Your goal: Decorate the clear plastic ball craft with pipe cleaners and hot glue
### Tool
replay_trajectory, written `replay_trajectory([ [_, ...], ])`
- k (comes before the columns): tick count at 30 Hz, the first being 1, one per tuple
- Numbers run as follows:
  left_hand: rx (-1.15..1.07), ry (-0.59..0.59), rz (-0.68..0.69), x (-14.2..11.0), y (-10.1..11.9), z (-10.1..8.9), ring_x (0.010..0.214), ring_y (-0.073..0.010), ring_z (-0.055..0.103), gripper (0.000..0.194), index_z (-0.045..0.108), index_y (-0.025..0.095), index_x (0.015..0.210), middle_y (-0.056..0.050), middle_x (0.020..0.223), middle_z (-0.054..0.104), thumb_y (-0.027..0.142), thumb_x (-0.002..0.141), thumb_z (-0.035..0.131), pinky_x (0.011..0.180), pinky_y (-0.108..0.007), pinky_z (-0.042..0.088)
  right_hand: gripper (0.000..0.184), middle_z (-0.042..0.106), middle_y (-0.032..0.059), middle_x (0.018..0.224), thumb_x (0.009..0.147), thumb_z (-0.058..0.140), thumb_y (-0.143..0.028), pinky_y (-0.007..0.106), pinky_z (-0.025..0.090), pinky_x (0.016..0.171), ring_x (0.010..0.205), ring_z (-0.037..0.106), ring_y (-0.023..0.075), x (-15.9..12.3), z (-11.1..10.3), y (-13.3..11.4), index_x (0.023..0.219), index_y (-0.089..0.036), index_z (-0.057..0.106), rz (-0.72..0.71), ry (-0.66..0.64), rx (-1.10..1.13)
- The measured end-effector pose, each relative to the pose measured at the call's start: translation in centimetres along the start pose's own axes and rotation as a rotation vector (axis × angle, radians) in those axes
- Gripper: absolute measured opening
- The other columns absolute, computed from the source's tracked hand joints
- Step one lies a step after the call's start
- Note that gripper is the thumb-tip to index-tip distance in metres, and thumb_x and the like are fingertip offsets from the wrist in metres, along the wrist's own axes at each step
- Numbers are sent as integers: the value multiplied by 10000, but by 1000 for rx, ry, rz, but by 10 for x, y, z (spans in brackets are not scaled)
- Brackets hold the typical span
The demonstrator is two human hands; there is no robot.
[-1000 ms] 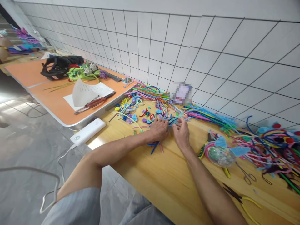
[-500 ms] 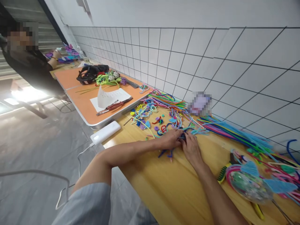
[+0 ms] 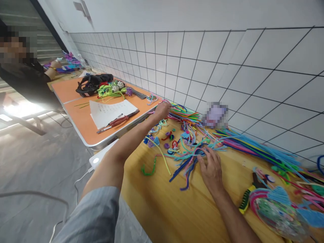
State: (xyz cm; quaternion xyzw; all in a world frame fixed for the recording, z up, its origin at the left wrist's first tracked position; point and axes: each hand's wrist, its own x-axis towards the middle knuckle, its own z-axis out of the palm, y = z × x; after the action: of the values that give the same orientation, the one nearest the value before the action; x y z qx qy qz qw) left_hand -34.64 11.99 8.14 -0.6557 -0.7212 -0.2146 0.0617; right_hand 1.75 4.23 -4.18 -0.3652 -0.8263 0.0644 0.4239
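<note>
Loosely open, the right hand (image 3: 212, 167) touches the right side of the blue bundle (image 3: 189, 160) of fuzzy stems on the wooden table (image 3: 162, 206), while the left hand (image 3: 162, 110) reaches beyond and left of that bundle, over the multicolored stems (image 3: 186, 115); whether it grips any, I cannot tell. Left of the bundle lie a yellow stem (image 3: 162, 153) and a bent green stem (image 3: 149, 173); farther left stands the orange table (image 3: 76, 120), and to its right lies a clear decorated ball (image 3: 277, 216).
</note>
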Motion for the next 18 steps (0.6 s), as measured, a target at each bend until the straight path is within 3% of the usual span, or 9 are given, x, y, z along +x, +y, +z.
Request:
replay_trajectory([
  [5,59,-127,135,5,-7,37,1407,-280,559,519,636,177,1421,-132,1523,615,126,907,588,1215,-426,427,413,703,161,1352,1075,505,-510,572,494,1107,1296,626,331,-1,0,-3,1327,-233,678,0,-17,-13],
  [9,101,-162,155,-6,0,62,1328,-329,585,441,669,136,1324,-190,1391,656,108,908,529,1181,-501,440,386,715,151,1332,1082,517,-469,547,509,1099,1286,632,313,-1,-2,-5,1342,-227,666,-19,-37,-3],
  [11,109,-160,155,-8,2,69,1314,-349,577,379,687,122,1237,-215,1345,652,101,898,519,1162,-524,452,371,719,150,1325,1083,521,-454,541,513,1096,1280,635,310,-1,-4,-6,1334,-222,667,-21,-41,-5],
  [14,92,-147,191,-6,3,74,1415,-356,496,331,682,124,1168,-225,1466,565,102,866,549,1213,-509,420,362,721,142,1323,1083,517,-452,539,519,1087,1271,643,308,0,-5,-6,1336,-240,667,-12,-59,-9],
  [18,45,-104,211,-3,5,75,1472,-330,448,491,585,80,1328,-243,1581,442,88,838,566,1232,-449,414,371,728,138,1319,1085,502,-467,548,524,1077,1265,651,312,-2,-3,-4,1329,-245,672,-3,-69,-22],
])
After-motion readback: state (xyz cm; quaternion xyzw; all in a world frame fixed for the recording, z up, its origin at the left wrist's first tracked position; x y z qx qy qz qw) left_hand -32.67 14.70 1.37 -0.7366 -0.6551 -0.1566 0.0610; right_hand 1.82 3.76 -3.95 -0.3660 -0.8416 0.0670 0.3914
